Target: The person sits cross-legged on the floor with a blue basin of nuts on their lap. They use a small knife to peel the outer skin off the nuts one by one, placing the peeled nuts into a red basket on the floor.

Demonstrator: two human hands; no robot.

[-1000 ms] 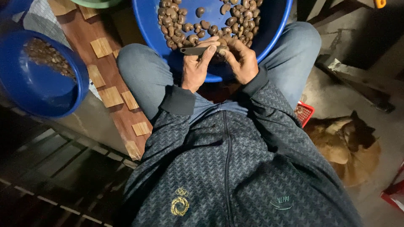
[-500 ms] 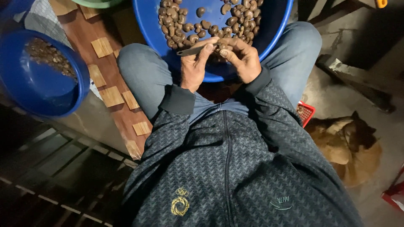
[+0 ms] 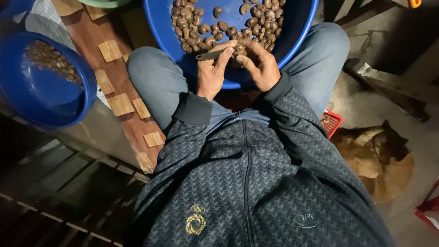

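So, count first: two blue basins, two hands, one small knife and one dog. The big blue basin (image 3: 302,27) sits at 12 o'clock between the person's knees, with a heap of brown cashew nuts (image 3: 219,23), too many to count. The second blue basin (image 3: 43,98) is over at 9 o'clock, with a small pile of darker shells or bits (image 3: 50,61) inside; I can't tell exactly which. The dog (image 3: 372,158) lies curled at 4 o'clock, just beside a red crate (image 3: 333,122).

Both hands meet over the near rim of the big basin. The left hand (image 3: 211,73) has its fingers closed around the small knife (image 3: 208,56), blade pointing toward 9 o'clock. The right hand (image 3: 260,64) has its fingertips pinched together on one nut (image 3: 239,49), just beside the knife.

Compared with half a second ago: hardly anything changes. The hands stay in the same spot, and the knife sits a bit flatter across the left fingers. The dog hasn't budged.
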